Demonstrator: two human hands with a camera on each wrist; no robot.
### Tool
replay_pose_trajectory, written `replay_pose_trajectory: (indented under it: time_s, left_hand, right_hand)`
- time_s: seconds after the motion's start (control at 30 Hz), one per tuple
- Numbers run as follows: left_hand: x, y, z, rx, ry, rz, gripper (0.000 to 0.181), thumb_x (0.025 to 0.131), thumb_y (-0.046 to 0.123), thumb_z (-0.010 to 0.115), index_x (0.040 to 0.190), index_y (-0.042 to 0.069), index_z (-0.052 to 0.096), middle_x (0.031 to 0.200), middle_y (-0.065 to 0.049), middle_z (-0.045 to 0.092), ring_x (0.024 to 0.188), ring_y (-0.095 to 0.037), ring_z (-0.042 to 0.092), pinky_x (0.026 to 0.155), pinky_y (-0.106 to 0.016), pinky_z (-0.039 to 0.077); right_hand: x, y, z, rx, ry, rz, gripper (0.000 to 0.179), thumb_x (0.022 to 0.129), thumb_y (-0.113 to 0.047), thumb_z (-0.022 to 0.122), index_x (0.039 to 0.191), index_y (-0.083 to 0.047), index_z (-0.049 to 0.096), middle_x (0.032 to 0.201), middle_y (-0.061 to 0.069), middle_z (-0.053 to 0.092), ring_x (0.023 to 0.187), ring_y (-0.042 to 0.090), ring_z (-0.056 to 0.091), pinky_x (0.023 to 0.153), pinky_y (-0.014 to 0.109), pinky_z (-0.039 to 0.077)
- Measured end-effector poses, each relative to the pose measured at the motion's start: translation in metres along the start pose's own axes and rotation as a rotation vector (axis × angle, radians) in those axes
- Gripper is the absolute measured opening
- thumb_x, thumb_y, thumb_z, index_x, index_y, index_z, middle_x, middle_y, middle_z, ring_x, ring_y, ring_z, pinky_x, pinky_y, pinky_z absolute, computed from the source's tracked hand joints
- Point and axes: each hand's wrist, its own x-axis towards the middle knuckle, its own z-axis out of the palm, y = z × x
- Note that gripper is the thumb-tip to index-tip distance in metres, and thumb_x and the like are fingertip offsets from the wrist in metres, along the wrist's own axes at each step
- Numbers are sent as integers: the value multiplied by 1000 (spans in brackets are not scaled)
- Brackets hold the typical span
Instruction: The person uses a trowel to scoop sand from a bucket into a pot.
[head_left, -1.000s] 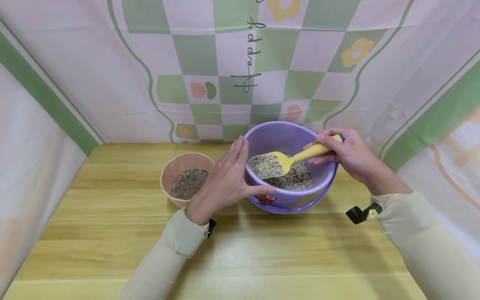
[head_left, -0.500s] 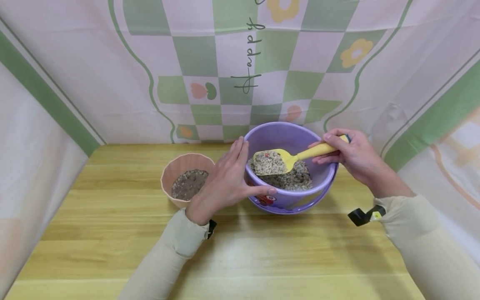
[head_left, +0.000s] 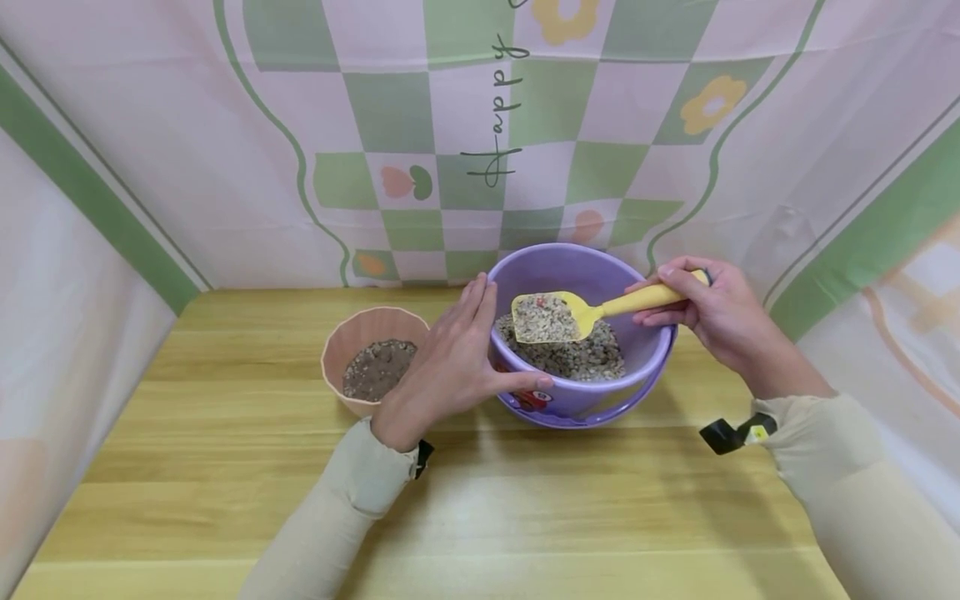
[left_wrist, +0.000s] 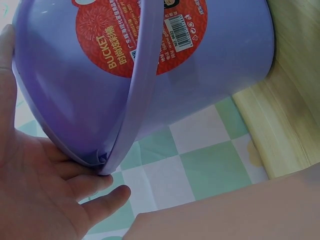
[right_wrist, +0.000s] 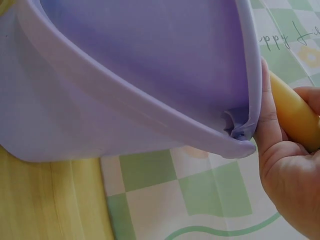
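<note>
My right hand (head_left: 716,312) grips the yellow handle of a scoop (head_left: 637,300), thumb along its top. The scoop's blade is level, heaped with pale gravel (head_left: 543,318), and hangs over the inside of a purple bucket (head_left: 566,260). Darker gravel (head_left: 592,362) covers the bucket's bottom. With straight fingers and spread thumb, my left hand (head_left: 457,354) rests against the bucket's left side; in the left wrist view its fingers (left_wrist: 97,207) lie by the rim where the carrying handle (left_wrist: 142,75) joins. The right wrist view shows the scoop's handle (right_wrist: 292,112) beside the bucket's rim.
A pink fluted bowl (head_left: 336,354) with brown, gravelly material stands left of the bucket, partly hidden by my left hand. Both sit on a wooden table (head_left: 480,517). A checked green and white cloth (head_left: 472,108) hangs right behind them, with more cloth at both sides.
My right hand has drawn the loaded scoop up and a little to the right, off the gravel in the bucket, and its blade has levelled. My left hand and the bucket have stayed put.
</note>
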Motion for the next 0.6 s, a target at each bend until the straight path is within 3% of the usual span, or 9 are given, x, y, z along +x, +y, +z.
replay_pose_trajectory:
  time_s: [0.6]
  left_hand:
    - [-1,0,-2,-15,-11,1,134,69,89,56,158,0,10,165,-19,5,151,-29,12,120,-41,19]
  right_hand:
    - [-2,-11,-1,48,32,-21,19,103,5,44,95,13,60,95,31,71,75,38,73,69,40,59]
